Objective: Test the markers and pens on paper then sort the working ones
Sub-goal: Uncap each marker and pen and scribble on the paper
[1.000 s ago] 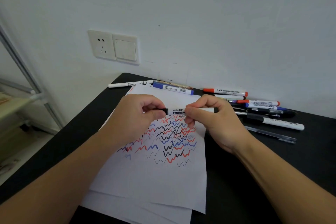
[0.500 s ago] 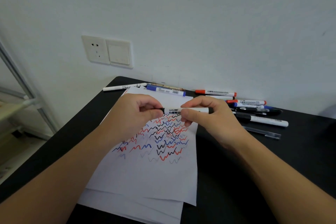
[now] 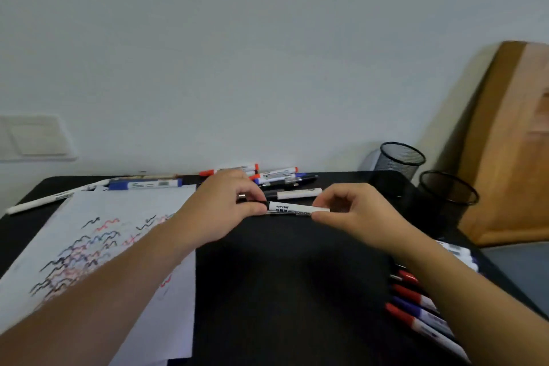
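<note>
A white marker [image 3: 297, 208] with a black cap end lies level in the air above the black table [image 3: 282, 291], held between both hands. The left hand [image 3: 221, 211] pinches its black cap end with curled fingers, and the right hand [image 3: 356, 214] pinches the other end between thumb and fingertips. Just behind it another white marker with a black cap [image 3: 292, 194] lies on the table. Further back, near the wall, sits a loose pile of red, blue and black pens [image 3: 267, 175]. To the left lies a sheet of paper [image 3: 118, 217] covered with black, red and blue squiggles, with a blue marker [image 3: 145, 184] along its far edge and a white pen [image 3: 38, 202] at its left corner. By the right forearm, a row of red and blue markers [image 3: 421, 306] lies side by side. Two black mesh cups [image 3: 401, 157] stand at the far right corner.
</note>
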